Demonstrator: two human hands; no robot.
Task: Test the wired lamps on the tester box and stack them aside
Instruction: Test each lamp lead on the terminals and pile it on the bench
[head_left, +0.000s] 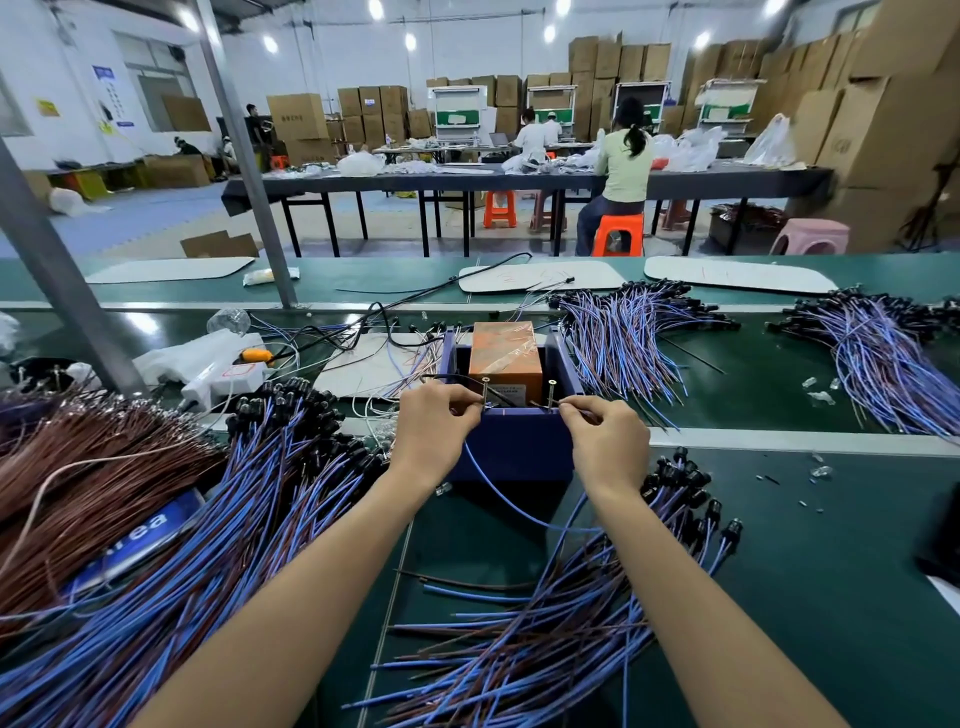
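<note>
Together left hand (434, 431), right hand (608, 441) pinch wires (498, 493) at tester box (517, 449).

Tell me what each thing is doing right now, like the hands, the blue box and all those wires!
left hand: pinching the blue wire at the left post.
right hand: pinching a second wire at the right post.
tester box: open on top, orange block inside.
both posts: standing upright.
blue wire: looping down between the arms.
wired lamps: lying in loose heaps on both sides.
</note>
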